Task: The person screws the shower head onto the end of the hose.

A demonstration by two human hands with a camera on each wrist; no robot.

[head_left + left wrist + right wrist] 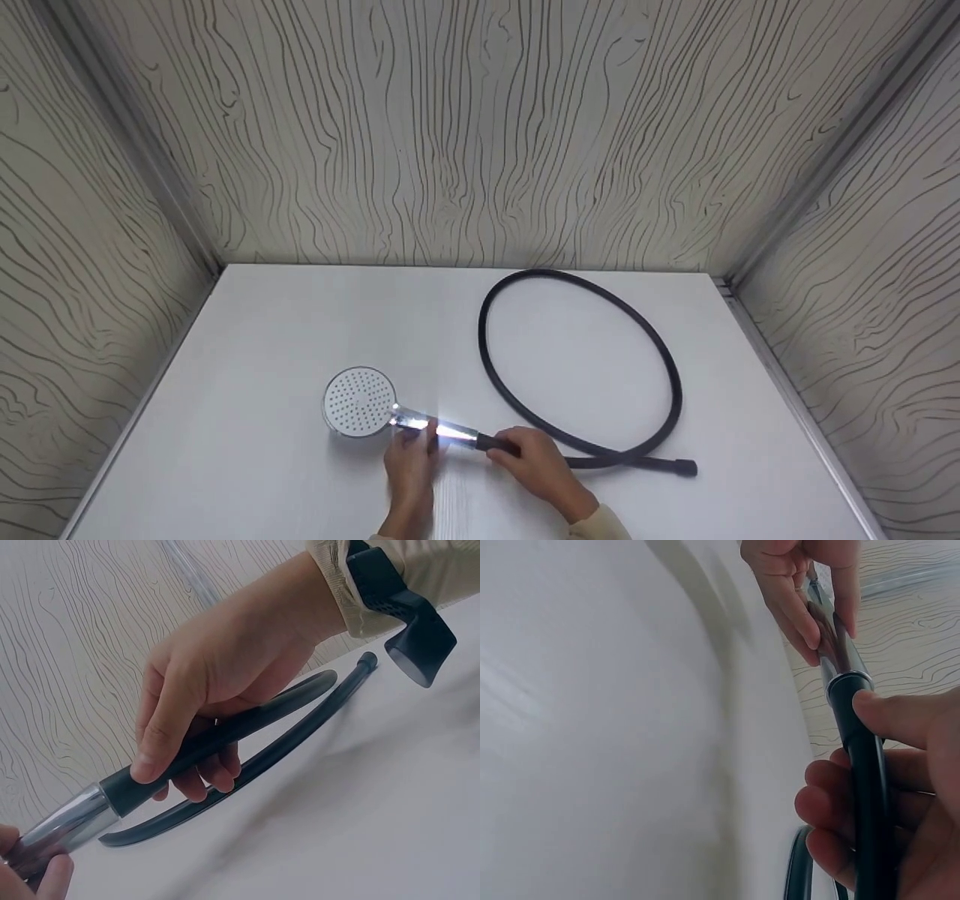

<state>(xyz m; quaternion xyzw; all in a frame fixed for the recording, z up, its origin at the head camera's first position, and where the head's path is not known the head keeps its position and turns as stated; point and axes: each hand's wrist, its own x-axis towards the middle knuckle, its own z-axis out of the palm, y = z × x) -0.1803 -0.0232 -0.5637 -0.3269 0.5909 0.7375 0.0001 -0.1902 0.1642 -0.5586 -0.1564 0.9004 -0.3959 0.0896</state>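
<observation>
along the far side we see a pale wall (pixel 450 135) with dark, wavy grain lines. at the near left of the smooth white table (pixel 300 322) is the shower head (pixel 360 402), its round face dotted with small holes. its shiny, silvery handle (pixel 457 433) points right and slightly near, its long axis slanting that way. we see the left hand (pixel 410 461) pinching the handle, and the right hand (pixel 541 465) gripping the black hose (pixel 482 330) where it meets the handle's end. the hose loops far, crosses itself, and ends at right in a thicker tip.
</observation>
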